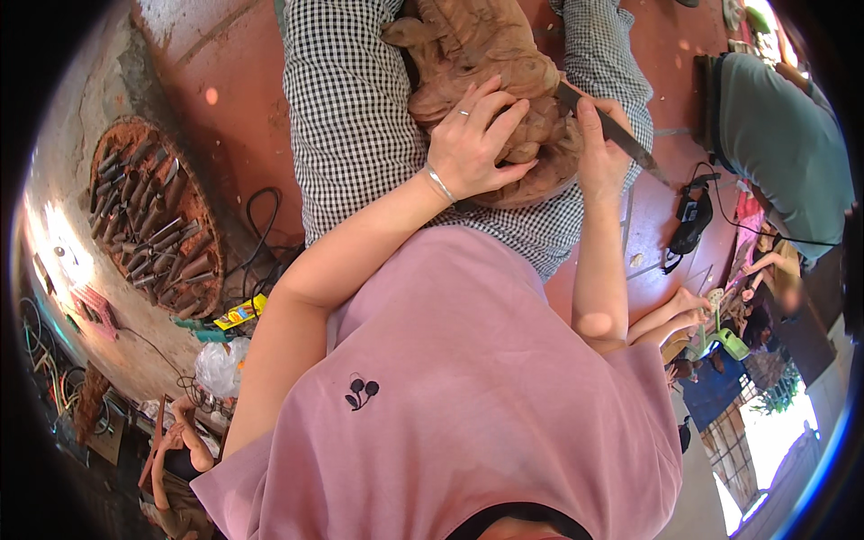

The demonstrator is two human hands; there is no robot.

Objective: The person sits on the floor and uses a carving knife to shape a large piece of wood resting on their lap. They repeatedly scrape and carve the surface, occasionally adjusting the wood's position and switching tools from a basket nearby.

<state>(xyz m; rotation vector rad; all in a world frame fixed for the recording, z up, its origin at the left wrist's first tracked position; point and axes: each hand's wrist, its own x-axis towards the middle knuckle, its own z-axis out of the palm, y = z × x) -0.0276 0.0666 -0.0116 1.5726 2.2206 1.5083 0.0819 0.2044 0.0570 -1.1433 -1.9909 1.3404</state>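
A brown carved wooden figure (pixel 481 40) lies across my lap, between legs in black-and-white checked trousers. My left hand (pixel 477 139) rests on it with the fingers spread and the thumb apart; a ring and a bracelet show on this side. At the carving's right side, my right hand (pixel 601 153) is closed round a flat dark steel tool that looks like a file (pixel 633 148). One end of this tool tapers to a point, sticking out to the lower right past my fingers. Its other end meets the wood, where the contact is partly hidden.
To the left, a round tray (pixel 216 261) holds several carving chisels (pixel 148 207). A black corded power tool (pixel 691 216) lies on the red tiles at right. Beyond it sits a person in green-grey trousers (pixel 783 135). A clear plastic bag (pixel 220 367) and a yellow packet (pixel 240 311) lie lower left.
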